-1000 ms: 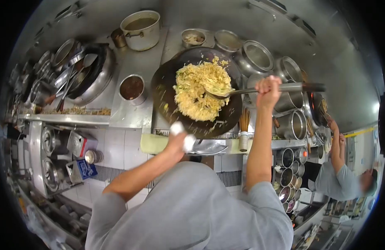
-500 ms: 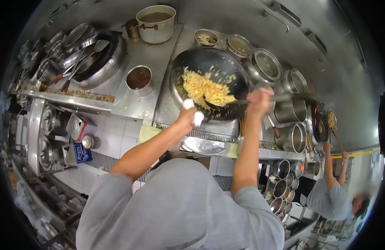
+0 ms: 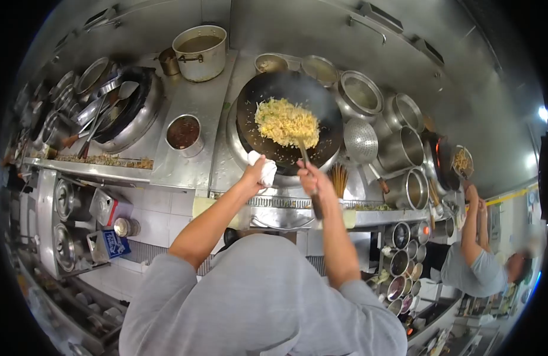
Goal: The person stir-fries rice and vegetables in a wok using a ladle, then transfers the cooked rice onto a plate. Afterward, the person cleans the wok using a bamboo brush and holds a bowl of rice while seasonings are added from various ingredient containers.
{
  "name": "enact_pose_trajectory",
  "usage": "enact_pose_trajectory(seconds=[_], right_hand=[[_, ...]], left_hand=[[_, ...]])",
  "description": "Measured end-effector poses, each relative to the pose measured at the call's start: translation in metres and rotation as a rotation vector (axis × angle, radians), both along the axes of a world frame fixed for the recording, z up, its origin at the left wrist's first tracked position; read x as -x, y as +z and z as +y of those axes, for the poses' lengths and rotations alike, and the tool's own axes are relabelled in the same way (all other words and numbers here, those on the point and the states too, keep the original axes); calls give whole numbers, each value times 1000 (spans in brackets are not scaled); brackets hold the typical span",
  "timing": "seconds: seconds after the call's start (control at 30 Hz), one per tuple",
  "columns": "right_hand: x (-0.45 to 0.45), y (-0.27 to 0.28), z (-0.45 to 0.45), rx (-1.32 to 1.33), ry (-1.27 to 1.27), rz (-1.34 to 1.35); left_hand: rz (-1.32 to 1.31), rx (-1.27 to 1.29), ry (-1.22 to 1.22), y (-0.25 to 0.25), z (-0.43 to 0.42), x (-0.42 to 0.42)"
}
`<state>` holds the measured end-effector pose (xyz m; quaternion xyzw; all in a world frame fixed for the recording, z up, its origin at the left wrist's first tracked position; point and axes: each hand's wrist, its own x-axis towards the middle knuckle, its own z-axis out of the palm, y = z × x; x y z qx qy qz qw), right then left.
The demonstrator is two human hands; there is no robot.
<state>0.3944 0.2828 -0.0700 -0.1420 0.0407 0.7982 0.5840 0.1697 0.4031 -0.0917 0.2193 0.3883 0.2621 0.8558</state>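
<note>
Fried rice (image 3: 289, 123) with yellow egg and green bits lies heaped in a dark wok (image 3: 256, 142), which is tilted up over the stove ring, with loose grains scattered on its inner wall. My left hand (image 3: 252, 173) is closed round a folded white cloth (image 3: 267, 172) at the wok's near left rim. In my right hand (image 3: 316, 181) is the long handle of a ladle (image 3: 304, 153); its working end reaches into the near right side of the rice, where the food hides the bowl.
Behind the wok stand metal bowls (image 3: 271, 62) and a large pot (image 3: 200, 56). A pot of dark red sauce (image 3: 184, 133) is at left. To the right are a perforated skimmer (image 3: 361, 141), a bamboo brush (image 3: 338, 178) and several pots. Another person (image 3: 472, 261) cooks at far right.
My right hand has drawn in toward me and left, turning the ladle's handle from sideways to nearly upright in view. The wok has tipped up, and the rice sits more gathered.
</note>
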Motion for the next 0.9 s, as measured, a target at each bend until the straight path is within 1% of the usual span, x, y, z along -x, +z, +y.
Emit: enact_pose_trajectory(seconds=[0.03, 0.07, 0.13, 0.17, 0.2, 0.23, 0.3, 0.33, 0.4, 0.43, 0.47, 0.53, 0.57, 0.6, 0.63, 0.67, 0.7, 0.73, 0.77, 0.8, 0.87, 0.9], right_hand=[[-7, 19, 14, 61, -19, -439], [-10, 39, 22, 135, -37, -871], [-5, 94, 27, 260, 51, -1368], [4, 110, 17, 249, 60, -1647], [8, 114, 10, 229, 79, -1930], [10, 101, 3, 249, 96, -1914], [13, 70, -9, 56, 59, -2552], [14, 61, -13, 54, 71, -2547], [13, 45, -26, 148, 388, -2468], [2, 31, -35, 29, 324, -2630], [5, 41, -43, 24, 325, -2628], [15, 70, -62, -112, 136, -2667], [24, 92, -68, -115, 147, -2660], [32, 117, -71, 117, 208, -2148], [36, 129, -69, 301, 247, -1624], [28, 114, -59, 294, 245, -1622], [13, 86, -45, 287, 236, -1433], [4, 70, -37, 285, 225, -1244], [16, 80, -21, 322, 232, -1456], [24, 89, -10, 309, 226, -1463], [39, 103, -4, 261, 122, -1680], [43, 119, -8, 255, 72, -1519]], left_hand=[[-40, 79, -37, 1, -9, 14], [-13, 87, -57, 2, -18, 30], [11, 68, -23, 7, -36, 64], [0, 63, -22, 9, -42, 81], [16, 82, -32, 1, -45, 98], [61, 44, 5, -7, -49, 115], [156, -55, 88, -1, -62, 140], [161, -46, 91, -8, -68, 151], [304, -182, 188, -22, -76, 174], [320, -198, 229, -24, -79, 182], [322, -198, 232, -27, -81, 189], [340, -180, 299, -34, -84, 203], [333, -177, 301, -36, -84, 210], [338, -174, 305, -36, -85, 213], [361, -153, 346, -35, -85, 215], [383, -135, 385, -34, -82, 217], [348, -148, 373, -44, -80, 221], [352, -148, 366, -44, -80, 224], [340, -173, 339, -44, -79, 224], [322, -207, 323, -43, -72, 221], [328, -219, 354, -34, -69, 217], [334, -222, 384, -29, -68, 216]])
